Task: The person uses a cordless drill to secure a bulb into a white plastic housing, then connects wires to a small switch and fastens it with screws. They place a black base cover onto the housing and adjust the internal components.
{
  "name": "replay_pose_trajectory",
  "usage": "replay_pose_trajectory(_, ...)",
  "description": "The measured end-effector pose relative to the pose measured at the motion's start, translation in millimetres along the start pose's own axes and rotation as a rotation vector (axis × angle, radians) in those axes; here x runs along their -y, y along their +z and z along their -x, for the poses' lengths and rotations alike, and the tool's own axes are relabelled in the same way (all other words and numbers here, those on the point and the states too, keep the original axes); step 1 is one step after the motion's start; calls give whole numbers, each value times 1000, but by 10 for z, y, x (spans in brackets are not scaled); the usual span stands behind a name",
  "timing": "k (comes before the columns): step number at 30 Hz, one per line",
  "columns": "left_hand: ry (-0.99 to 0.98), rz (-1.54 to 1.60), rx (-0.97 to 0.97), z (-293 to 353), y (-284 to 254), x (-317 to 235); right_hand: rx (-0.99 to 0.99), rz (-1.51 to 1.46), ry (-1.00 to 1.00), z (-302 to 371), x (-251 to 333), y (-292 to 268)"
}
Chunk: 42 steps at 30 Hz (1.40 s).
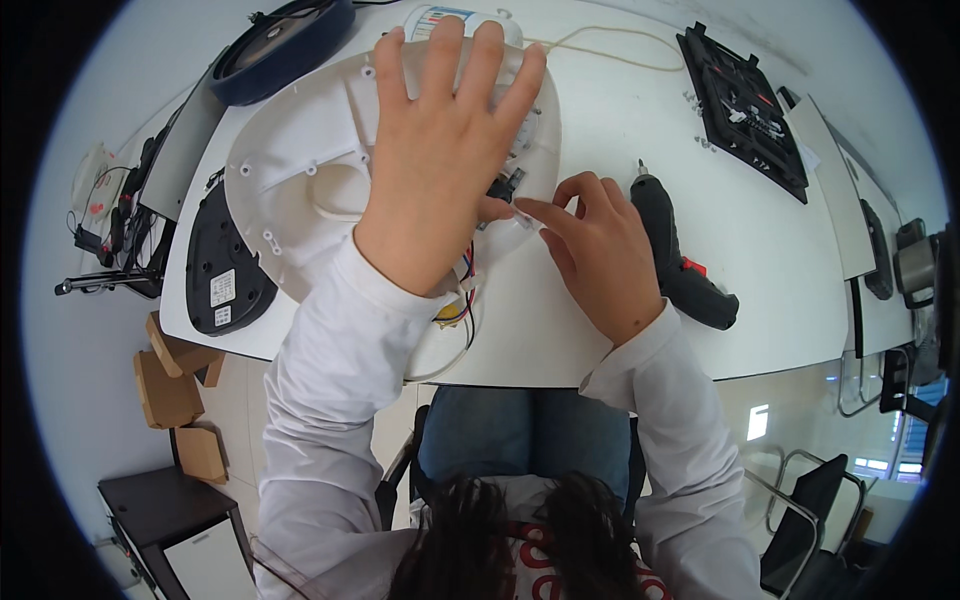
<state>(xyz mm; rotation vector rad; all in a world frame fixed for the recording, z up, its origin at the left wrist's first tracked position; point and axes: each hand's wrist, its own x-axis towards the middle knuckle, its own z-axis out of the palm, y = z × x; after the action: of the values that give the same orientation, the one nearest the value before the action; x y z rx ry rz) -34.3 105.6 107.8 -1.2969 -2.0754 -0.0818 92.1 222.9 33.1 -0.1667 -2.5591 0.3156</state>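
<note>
A large white plastic shell [290,150] lies hollow side up on the table, with screw posts and a round opening inside. My left hand [430,160] is spread over it, fingers apart and tips near its far rim. The left thumb reaches to a small black part [505,184] at the shell's right side. From the right, my right hand [600,245] brings its index fingertip close to that part, with thumb and index apart. Whether the fingertip touches it is hard to tell. Coloured wires [468,265] run out below, partly hidden by my left wrist.
A black and red electric screwdriver [670,250] lies right of my right hand. Farther right are an open black tool case [745,115] and loose screws [700,143]. A black base [225,270] sits left of the shell. A dark round part [285,50] stands behind it.
</note>
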Motion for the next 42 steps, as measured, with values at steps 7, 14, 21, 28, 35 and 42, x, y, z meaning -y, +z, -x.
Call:
replay_pose_trajectory(7,42,-113,9,1,-36,-18,-21,-18,24,26,-24,90)
replay_pose_trajectory(14,37,-119,-13,-14,-20,-24,41,-189,78,7,-77,85)
replay_pose_trajectory(21,50,-191,-143,14,201,13,64,-237,106,-20,-52,59)
replay_pose_trajectory(28,26,-56,-35,5,5,-17,127,-309,182,-42,-56,42)
replay_pose_trajectory(35,57,-146,-32,-1,57,-14,9,-372,260,56,-91,12)
replay_pose_trajectory(42,56,-135,-46,-11,53,-12,-128,-699,352,-22,-36,28)
